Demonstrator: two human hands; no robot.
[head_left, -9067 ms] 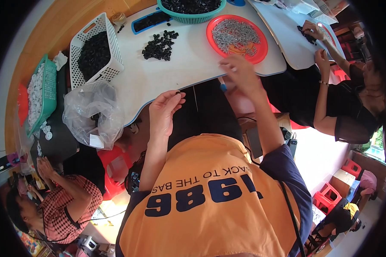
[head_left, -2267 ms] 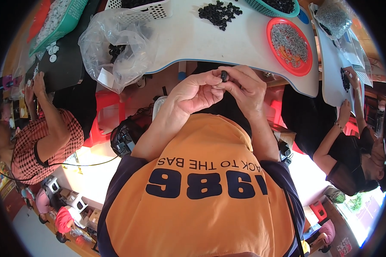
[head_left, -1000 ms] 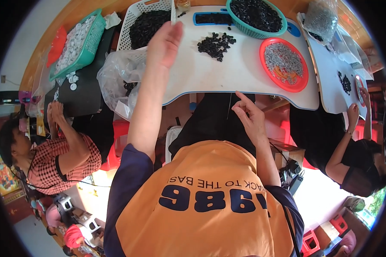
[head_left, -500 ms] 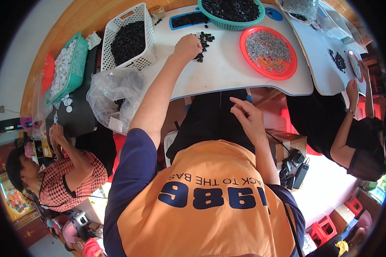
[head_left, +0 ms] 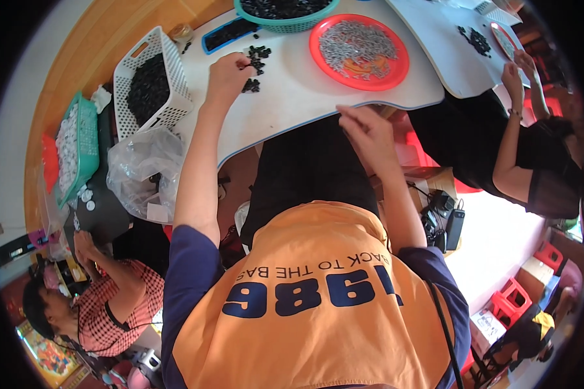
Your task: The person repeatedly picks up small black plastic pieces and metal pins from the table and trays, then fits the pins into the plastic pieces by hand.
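My left hand rests at the left part of the white table. Its fingers are curled in a pinch beside a small pile of black pieces; whatever is between the fingertips is hidden. Held off to the right, my right hand is at the table's near edge with its fingers loosely stretched and nothing visible in them. Beyond it stands a round red plate heaped with small silvery-grey pieces. A flat blue tray of black pieces lies just past my left hand.
A teal basket of black pieces stands at the back. To the left are a white perforated basket, a clear plastic bag and a green basket of white pieces. Co-workers sit left and right.
The whole view has shifted and turned. My right hand has come up to the table's edge, its fingers straighter. My left hand stays beside the black pile.
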